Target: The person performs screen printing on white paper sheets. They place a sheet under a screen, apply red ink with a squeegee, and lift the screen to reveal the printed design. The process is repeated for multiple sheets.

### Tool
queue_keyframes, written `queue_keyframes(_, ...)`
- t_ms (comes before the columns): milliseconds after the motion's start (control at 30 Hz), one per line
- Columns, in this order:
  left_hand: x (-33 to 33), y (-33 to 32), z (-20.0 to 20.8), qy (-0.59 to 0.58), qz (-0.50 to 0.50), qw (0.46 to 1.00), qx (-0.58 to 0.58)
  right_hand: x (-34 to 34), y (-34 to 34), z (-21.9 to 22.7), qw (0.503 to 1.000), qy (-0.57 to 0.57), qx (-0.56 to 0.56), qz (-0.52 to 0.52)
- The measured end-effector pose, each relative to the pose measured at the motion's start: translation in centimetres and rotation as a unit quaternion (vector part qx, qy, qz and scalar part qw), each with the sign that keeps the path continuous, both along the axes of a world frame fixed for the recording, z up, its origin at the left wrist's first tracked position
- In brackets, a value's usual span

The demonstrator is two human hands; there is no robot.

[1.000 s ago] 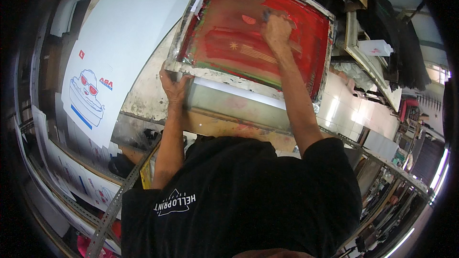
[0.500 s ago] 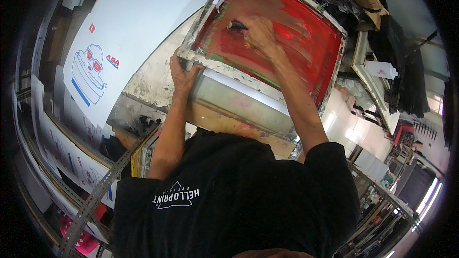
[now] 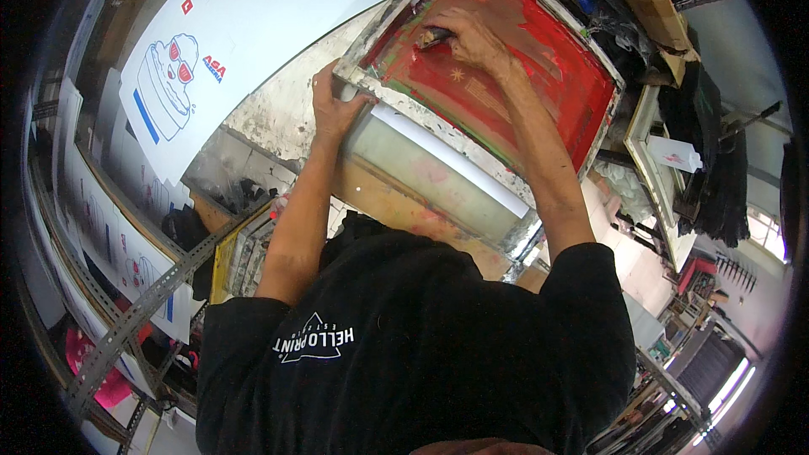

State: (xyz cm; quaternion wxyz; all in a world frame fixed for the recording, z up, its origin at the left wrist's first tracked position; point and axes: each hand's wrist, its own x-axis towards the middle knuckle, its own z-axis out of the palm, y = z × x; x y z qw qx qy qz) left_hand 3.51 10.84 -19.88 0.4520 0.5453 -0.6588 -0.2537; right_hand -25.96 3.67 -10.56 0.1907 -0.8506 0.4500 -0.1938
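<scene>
My right hand [image 3: 476,40] is closed round a small dark tool [image 3: 434,37], whose exact kind I cannot make out. Hand and tool are over the left part of a printing screen [image 3: 539,55], its mesh smeared with red ink. A faint star mark and lines show in the mesh beside my wrist. With thumb and fingers my left hand [image 3: 335,109] grips the near left corner of the screen's pale, stained frame [image 3: 430,116]. Under the near frame edge, a white strip of sheet [image 3: 447,158] shows above a pale greenish board [image 3: 421,177].
To the left lies a large white sheet [image 3: 253,17] printed with a blue and red cartoon. Similar sheets fill a metal rack [image 3: 139,312] below it. At right are a white bottle [image 3: 674,154] and another frame [image 3: 645,160]; cardboard [image 3: 640,0] sits behind the screen.
The whole view has shifted and turned slightly. My right wrist has moved a little, baring more of the mesh pattern. Both hands keep their grips.
</scene>
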Motion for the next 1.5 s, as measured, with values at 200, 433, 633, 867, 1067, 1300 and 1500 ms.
queue_keyframes(200,0.0,-0.1,0.0,-0.063,0.014,0.997,-0.04,0.0,1.8,-1.2,0.996,0.086,-0.007,-0.031)
queue_keyframes(433,0.0,-0.2,-0.4,-0.046,0.024,0.999,-0.015,-0.3,0.9,-0.6,0.977,-0.013,-0.04,-0.21)
queue_keyframes(633,0.2,-0.2,-0.5,-0.016,0.022,1.0,-0.002,0.3,0.5,1.7,0.903,0.064,0.067,-0.42)
queue_keyframes(867,0.3,-0.3,-0.1,-0.002,0.007,1.0,-0.007,-2.9,-0.4,-1.1,0.895,0.183,-0.005,-0.405)
queue_keyframes(1067,0.4,-0.5,-0.9,0.028,-0.026,0.999,0.004,2.7,1.3,-1.7,0.914,0.209,-0.004,-0.347)
queue_keyframes(1300,0.8,-0.8,-0.5,0.009,-0.061,0.998,-0.01,6.9,5.8,3.1,0.787,0.019,0.077,-0.612)
queue_keyframes(1500,0.7,-0.7,0.3,-0.011,-0.077,0.997,0.019,4.8,7.4,0.0,0.729,-0.05,0.03,-0.682)
